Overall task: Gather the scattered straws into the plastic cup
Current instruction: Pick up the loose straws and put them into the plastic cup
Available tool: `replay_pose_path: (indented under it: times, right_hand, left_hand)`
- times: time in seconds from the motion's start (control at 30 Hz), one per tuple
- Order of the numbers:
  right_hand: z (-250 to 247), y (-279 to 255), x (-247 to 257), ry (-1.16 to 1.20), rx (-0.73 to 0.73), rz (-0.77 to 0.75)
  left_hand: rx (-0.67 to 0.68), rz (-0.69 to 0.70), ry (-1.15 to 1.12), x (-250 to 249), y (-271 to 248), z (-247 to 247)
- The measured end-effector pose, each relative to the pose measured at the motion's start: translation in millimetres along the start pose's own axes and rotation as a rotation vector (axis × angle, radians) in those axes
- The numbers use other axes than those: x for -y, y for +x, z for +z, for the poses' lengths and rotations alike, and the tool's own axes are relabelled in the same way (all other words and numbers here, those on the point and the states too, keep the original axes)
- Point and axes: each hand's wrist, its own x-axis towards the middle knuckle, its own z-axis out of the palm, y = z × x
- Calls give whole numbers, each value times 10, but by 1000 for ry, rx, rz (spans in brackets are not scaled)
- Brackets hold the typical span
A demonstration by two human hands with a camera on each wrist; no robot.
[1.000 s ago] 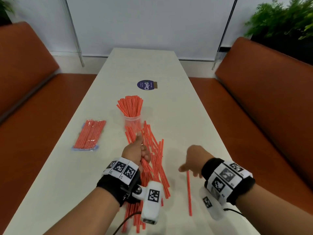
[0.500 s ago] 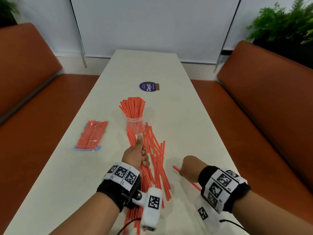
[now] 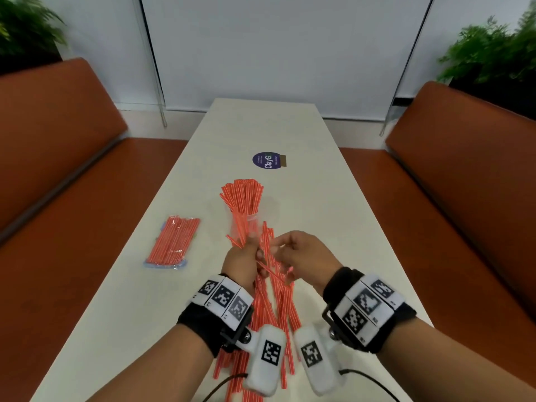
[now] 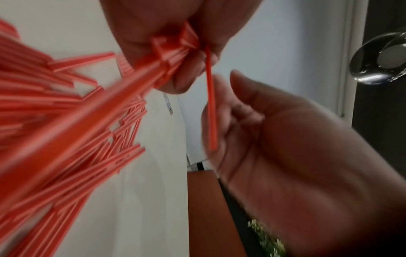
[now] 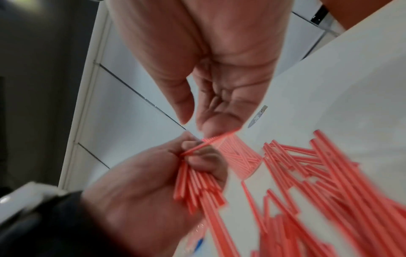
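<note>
While the left hand (image 3: 243, 260) grips straws (image 5: 197, 182), the right hand (image 3: 304, 255) (blurred) seems loose.

Long, narrow white table (image 3: 333, 227) runs away from the camera between two orange-brown bench seats (image 3: 72, 227). On it, down the centreline: clear plastic cup (image 3: 247, 224) packed with upright red-and-white striped straws (image 3: 243, 198), and just on its near side a loose pile of the same straws (image 3: 278, 309) lying flat, overlapping, reaching toward the near edge. Flat clear plastic packet of more red straws (image 3: 173, 242) lies off to the left, well apart from the pile; round dark-blue sticker with white lettering (image 3: 267, 161) sits beyond the cup.
</note>
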Motion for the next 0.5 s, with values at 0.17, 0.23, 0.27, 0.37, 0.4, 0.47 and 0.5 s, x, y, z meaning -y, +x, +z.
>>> replay_pose_path:
  times: [0.17,0.23,0.27,0.37,0.4,0.47,0.5]
  right_hand:
    - [-72,-122,-280,-175,266,125]
    - [-47,-122,-303,-37,341,150]
    - [-27,-120,-297,48,394,153]
    - [46,-156,-216,122,549,97]
    - [73,-163,-213,86,567,83]
    - [78,-133,-271,30,537,92]
    - [60,-117,-305,19,510,118]
  left_hand:
    - [-66,161,-230,-188,32,-31]
    - [-43,197,-242,-200,-16,19]
    - [-31,203,-248,-190,-46,48]
    - [1,181,-288,-164,-104,114]
    - [7,166,-314,-174,-112,124]
    - [5,170,-328,-192,-97,115]
    - [5,176,-312,-188,-81,99]
